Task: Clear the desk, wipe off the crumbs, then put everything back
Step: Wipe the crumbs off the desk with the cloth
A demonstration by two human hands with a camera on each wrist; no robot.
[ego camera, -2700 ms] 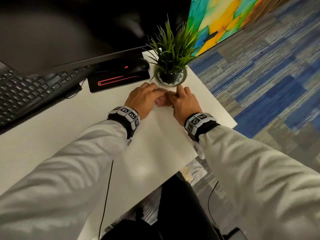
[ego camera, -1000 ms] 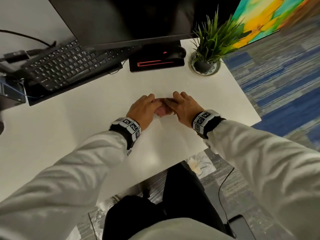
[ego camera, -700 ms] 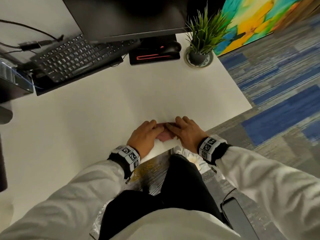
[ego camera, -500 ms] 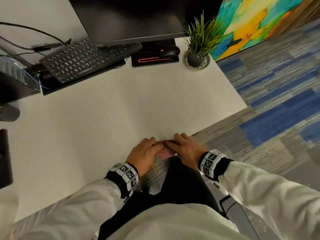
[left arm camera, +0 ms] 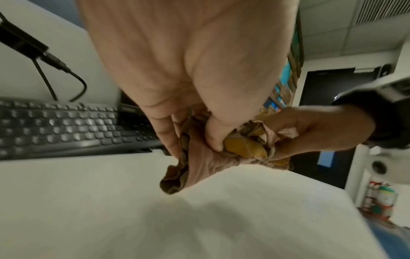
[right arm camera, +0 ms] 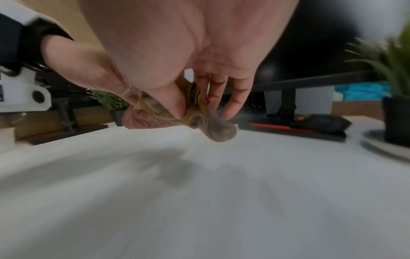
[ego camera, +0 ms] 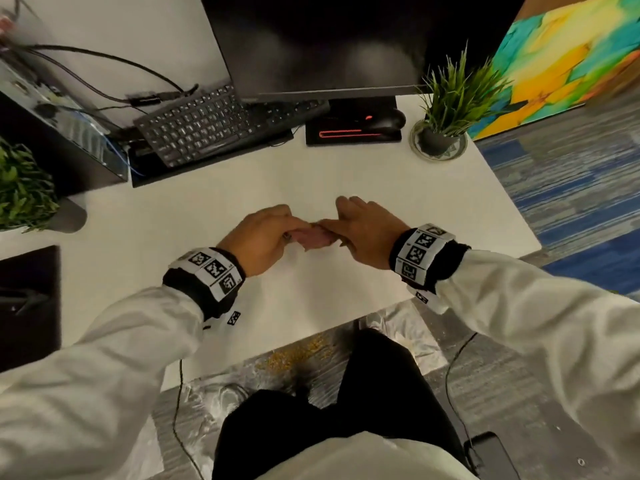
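Observation:
A small pink and yellow cloth (ego camera: 315, 237) is bunched up between both hands, lifted a little above the white desk (ego camera: 263, 178). My left hand (ego camera: 263, 233) pinches its left end with thumb and curled fingers. My right hand (ego camera: 360, 226) pinches the right end between thumb and forefinger, its other fingers loosely extended. In the left wrist view the cloth (left arm camera: 199, 163) hangs in folds below my left hand (left arm camera: 199, 133). The right wrist view shows the cloth (right arm camera: 208, 126) drooping under my right hand (right arm camera: 190, 106). Yellow crumbs (ego camera: 294, 355) lie on the floor below the desk's front edge.
At the back of the desk are a black keyboard (ego camera: 214, 126), a monitor (ego camera: 322, 43), a mouse (ego camera: 388, 119) on a black pad and a potted plant (ego camera: 446, 109). Another plant (ego camera: 24, 188) and a computer case (ego camera: 59, 129) are at the left. Cables hang under the desk.
Both hands dragged the cloth back to the desk's front edge, then lifted it and moved forward over the middle of the desk. Crumbs now lie on the floor.

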